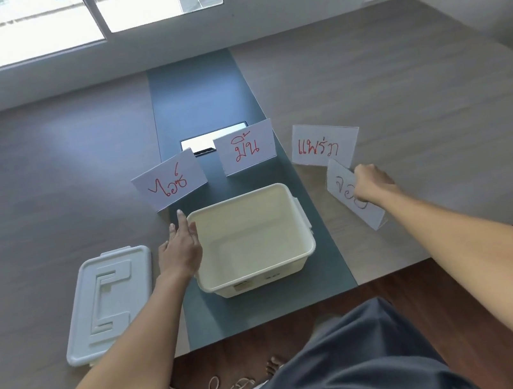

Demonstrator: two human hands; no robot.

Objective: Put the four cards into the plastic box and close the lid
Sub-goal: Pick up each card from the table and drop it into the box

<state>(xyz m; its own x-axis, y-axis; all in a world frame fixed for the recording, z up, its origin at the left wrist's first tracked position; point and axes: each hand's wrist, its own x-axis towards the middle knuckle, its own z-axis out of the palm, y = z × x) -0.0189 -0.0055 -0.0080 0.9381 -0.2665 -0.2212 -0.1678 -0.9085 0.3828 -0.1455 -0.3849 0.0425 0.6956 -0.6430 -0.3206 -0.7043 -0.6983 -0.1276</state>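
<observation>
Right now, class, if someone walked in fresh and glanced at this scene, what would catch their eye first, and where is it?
Probably the white cards with red handwriting: three stand in a row behind the open box, and the right hand grips a fourth card to the box's right. The cream box sits empty on the table's dark centre strip, with the left hand at its left wall. The lid lies flat further left.

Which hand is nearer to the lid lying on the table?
Left. The left hand rests at the plastic box's left wall, just right of the lid. The right hand is beyond the box, gripping a card.
</observation>
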